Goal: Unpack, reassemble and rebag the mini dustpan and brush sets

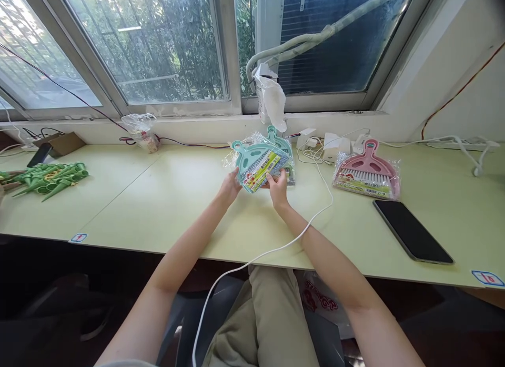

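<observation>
Between my two hands is a mint-green dustpan and brush set [258, 166] in clear plastic with a yellow-green label, tilted above the table. My left hand [230, 188] grips its left edge. At the lower right edge, my right hand [277, 189] pinches it with the thumb on the front. Right behind it, partly hidden, lies a second mint-green dustpan set [282, 140] in plastic. Off to the right, a pink dustpan and brush set [367, 175] in similar wrapping rests on the table.
A black phone [412, 230] lies at the right. A white cable [276, 248] runs over my right forearm to chargers [335, 146]. Green woven pieces [51, 177], a clear plastic bag [142, 130] and a cardboard box [61, 144] stand left. Windows [158, 51] line the back.
</observation>
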